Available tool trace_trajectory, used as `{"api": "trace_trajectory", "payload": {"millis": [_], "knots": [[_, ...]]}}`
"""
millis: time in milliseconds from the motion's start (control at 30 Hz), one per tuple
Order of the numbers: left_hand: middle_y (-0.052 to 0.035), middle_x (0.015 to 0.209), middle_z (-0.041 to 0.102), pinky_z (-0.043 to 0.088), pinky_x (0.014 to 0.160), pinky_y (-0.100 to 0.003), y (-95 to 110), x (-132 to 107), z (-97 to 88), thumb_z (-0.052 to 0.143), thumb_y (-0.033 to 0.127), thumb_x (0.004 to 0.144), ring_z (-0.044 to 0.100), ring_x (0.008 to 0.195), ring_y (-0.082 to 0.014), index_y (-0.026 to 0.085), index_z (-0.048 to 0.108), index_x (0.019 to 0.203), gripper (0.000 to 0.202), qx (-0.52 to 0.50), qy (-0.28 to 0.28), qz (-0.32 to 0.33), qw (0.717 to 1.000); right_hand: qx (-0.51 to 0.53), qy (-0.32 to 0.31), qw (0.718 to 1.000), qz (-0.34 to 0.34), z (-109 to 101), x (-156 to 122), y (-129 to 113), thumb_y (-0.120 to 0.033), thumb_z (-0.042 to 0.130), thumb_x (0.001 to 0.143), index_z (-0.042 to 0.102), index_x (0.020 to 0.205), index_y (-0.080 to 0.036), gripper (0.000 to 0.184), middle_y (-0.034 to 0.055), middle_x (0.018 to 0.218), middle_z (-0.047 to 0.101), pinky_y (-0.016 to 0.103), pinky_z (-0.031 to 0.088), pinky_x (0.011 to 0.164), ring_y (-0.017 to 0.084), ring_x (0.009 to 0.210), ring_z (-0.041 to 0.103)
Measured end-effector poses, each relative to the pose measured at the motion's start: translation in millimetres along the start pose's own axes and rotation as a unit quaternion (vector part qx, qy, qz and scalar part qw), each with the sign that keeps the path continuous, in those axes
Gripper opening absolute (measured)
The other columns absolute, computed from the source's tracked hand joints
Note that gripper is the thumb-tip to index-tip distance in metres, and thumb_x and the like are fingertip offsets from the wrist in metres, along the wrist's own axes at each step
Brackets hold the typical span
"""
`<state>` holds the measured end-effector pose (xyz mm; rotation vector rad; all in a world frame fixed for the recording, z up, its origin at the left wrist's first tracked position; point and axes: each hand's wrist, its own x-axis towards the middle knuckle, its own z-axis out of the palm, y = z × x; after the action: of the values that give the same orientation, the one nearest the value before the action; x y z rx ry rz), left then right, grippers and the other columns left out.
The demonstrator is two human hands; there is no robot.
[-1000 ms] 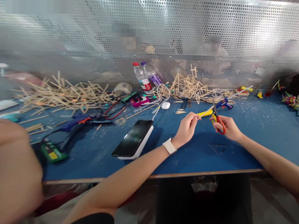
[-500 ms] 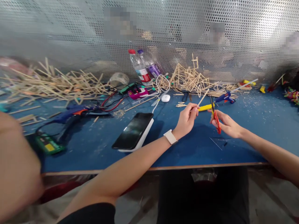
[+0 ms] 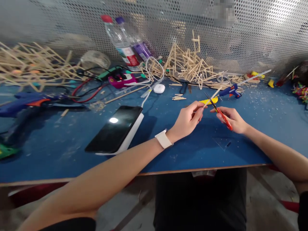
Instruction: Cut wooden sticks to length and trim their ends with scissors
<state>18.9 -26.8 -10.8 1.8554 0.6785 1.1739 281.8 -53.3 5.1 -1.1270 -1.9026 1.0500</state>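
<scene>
My left hand (image 3: 187, 119), with a pale watch band on its wrist, pinches a thin wooden stick (image 3: 216, 93) that slants up to the right. In my right hand (image 3: 235, 120) is a pair of red-handled scissors (image 3: 224, 118), its dark blades pointing up and left. The blades cross the stick just beyond my left fingertips; whether they are closed on it I cannot tell. Behind the stick lies a yellow-handled cutter (image 3: 212, 100), partly covered. On the blue table (image 3: 190, 154), a clear triangular piece (image 3: 220, 143) lies nearer me.
To the left, a phone (image 3: 115, 128) rests on a white block. A blue glue gun (image 3: 229, 91) lies behind my hands, another glue gun (image 3: 29, 102) far left. Heaped wooden sticks (image 3: 190, 62) and two bottles (image 3: 125, 48) stand against a perforated metal screen (image 3: 168, 29).
The scissors have tilted left, and their blades now cross the stick, from which they stood apart. The view has shifted right and nearer; the blurred limb at left is out of sight.
</scene>
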Motion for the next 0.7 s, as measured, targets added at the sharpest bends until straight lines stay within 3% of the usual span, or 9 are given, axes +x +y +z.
{"api": "trace_trajectory", "payload": {"millis": [133, 233, 433, 567, 700], "knots": [[0.0053, 0.071, 0.058, 0.043, 0.052, -0.025, 5.2, 1.0, -4.6, 0.057, 0.046, 0.128, 0.055, 0.053, -0.0118, 0.018, 0.072, 0.132, 0.032, 0.010, -0.012, 0.012, 1.000, 0.013, 0.010, 1.000, 0.005, -4.6, 0.5, -4.0, -0.084, 0.072, 0.104, 0.083, 0.118, -0.012, 0.074, -0.0028, 0.075, 0.055, 0.031, 0.038, 0.063, 0.012, 0.067, 0.045], [0.0052, 0.071, 0.059, 0.043, 0.051, -0.024, 7.0, 2.5, -7.0, 0.059, 0.053, 0.128, 0.056, 0.054, -0.0119, 0.018, 0.071, 0.128, 0.037, 0.009, -0.020, 0.012, 1.000, -0.006, 0.013, 1.000, -0.004, -6.0, -0.2, -9.2, -0.086, 0.070, 0.105, 0.084, 0.110, -0.014, 0.073, -0.0022, 0.075, 0.055, 0.031, 0.036, 0.062, 0.011, 0.066, 0.042], [0.0031, 0.082, 0.066, 0.045, 0.051, -0.022, 11.8, 4.0, -6.5, 0.073, 0.065, 0.120, 0.055, 0.054, -0.0104, 0.020, 0.066, 0.119, 0.045, 0.061, 0.016, 0.027, 0.998, -0.067, -0.007, 0.998, -0.012, -3.8, -2.8, -12.8, -0.086, 0.068, 0.105, 0.077, 0.088, -0.018, 0.071, 0.0004, 0.076, 0.057, 0.031, 0.036, 0.064, 0.013, 0.072, 0.043], [0.0023, 0.076, 0.063, 0.046, 0.052, -0.022, 16.0, 3.7, -6.6, 0.067, 0.063, 0.123, 0.055, 0.057, -0.0127, 0.021, 0.069, 0.111, 0.044, 0.065, 0.011, 0.024, 0.998, -0.074, -0.012, 0.997, -0.004, -3.0, -3.2, -12.3, -0.077, 0.075, 0.105, 0.080, 0.094, -0.018, 0.060, 0.0010, 0.079, 0.064, 0.031, 0.039, 0.066, 0.013, 0.071, 0.046], [0.0022, 0.074, 0.062, 0.048, 0.053, -0.022, 18.0, 2.0, -6.9, 0.064, 0.061, 0.126, 0.060, 0.059, -0.0138, 0.018, 0.074, 0.118, 0.045, 0.032, -0.010, 0.012, 0.999, -0.029, -0.027, 0.999, 0.015, -3.7, -3.2, -14.3, -0.075, 0.081, 0.101, 0.085, 0.110, -0.016, 0.060, 0.0005, 0.081, 0.065, 0.031, 0.040, 0.066, 0.013, 0.071, 0.048]]}}
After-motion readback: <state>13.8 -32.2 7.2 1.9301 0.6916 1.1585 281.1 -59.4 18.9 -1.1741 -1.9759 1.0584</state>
